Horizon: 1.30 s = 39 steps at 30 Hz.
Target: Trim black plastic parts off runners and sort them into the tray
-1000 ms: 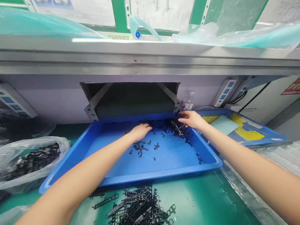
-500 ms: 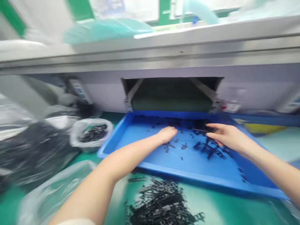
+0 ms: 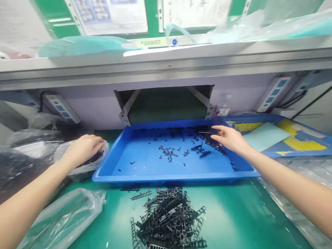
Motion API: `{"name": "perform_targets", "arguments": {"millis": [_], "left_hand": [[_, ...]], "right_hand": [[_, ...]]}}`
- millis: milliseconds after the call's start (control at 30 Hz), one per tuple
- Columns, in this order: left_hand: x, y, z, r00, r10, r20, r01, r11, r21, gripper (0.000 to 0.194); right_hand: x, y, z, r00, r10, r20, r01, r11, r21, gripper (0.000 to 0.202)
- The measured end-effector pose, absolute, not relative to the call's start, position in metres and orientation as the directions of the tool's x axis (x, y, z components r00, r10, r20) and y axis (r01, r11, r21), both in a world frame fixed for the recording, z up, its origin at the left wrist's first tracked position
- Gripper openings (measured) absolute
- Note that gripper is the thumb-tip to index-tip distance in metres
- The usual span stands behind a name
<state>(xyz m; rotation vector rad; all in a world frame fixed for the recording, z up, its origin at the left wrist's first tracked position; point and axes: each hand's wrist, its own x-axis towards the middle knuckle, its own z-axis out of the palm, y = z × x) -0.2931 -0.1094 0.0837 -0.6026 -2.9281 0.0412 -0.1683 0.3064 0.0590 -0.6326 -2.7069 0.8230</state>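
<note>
Our left hand (image 3: 84, 148) has moved from over the blue tray (image 3: 155, 178) to the clear bag (image 3: 88, 169) at its left, fingers curled down; we cannot tell whether it grips anything. Small black pieces (image 3: 170, 159) lie scattered in the tray, and black strips (image 3: 168, 218) are heaped on the near surface (image 3: 220, 214). At the tray's far right, our right hand (image 3: 229, 138) pinches a thin metal tool (image 3: 204, 132). Loose pieces could scatter if it sweeps too hard, or spill if our left wrist tips the bag.
</note>
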Motion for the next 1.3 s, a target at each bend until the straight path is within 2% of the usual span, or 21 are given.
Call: {"name": "perform_targets", "arguments": {"millis": [233, 367, 467, 733, 967, 1133, 1233, 1300], "left_hand": [[-0.309, 0.052, 0.035, -0.706, 0.704, 0.084, 0.707, 0.692, 0.143, 0.025], [-0.332, 0.136, 0.009, -0.692, 0.721, 0.031, 0.705, 0.666, 0.241, 0.026], [-0.341, 0.166, -0.004, -0.706, 0.709, 0.006, 0.681, 0.675, 0.285, 0.026], [-0.328, 0.140, -0.001, -0.735, 0.678, -0.010, 0.638, 0.696, 0.330, 0.022], [-0.271, 0.091, 0.052, -0.680, 0.721, 0.134, 0.706, 0.596, 0.382, 0.029], [-0.208, 0.079, 0.082, -0.597, 0.766, 0.239, 0.769, 0.461, 0.444, 0.028], [-0.160, 0.079, 0.084, -0.433, 0.872, 0.229, 0.812, 0.267, 0.519, 0.027], [-0.130, 0.080, 0.076, -0.296, 0.938, 0.179, 0.814, 0.149, 0.562, 0.027]], "right_hand": [[-0.177, 0.306, 0.059, -0.906, 0.420, 0.053, 0.273, 0.674, -0.687, 0.039], [-0.184, 0.306, 0.048, -0.943, 0.323, -0.083, 0.263, 0.566, -0.782, 0.037], [-0.191, 0.308, 0.036, -0.946, 0.255, -0.198, 0.304, 0.493, -0.815, 0.034], [-0.203, 0.301, 0.016, -0.920, 0.199, -0.338, 0.392, 0.416, -0.820, 0.031], [-0.191, 0.292, 0.026, -0.916, 0.287, -0.280, 0.385, 0.432, -0.816, 0.024], [-0.155, 0.287, 0.074, -0.939, 0.295, -0.178, 0.300, 0.446, -0.843, 0.025], [-0.118, 0.281, 0.108, -0.948, 0.270, -0.169, 0.281, 0.455, -0.845, 0.023], [-0.090, 0.276, 0.120, -0.948, 0.229, -0.222, 0.307, 0.462, -0.832, 0.021]]}}
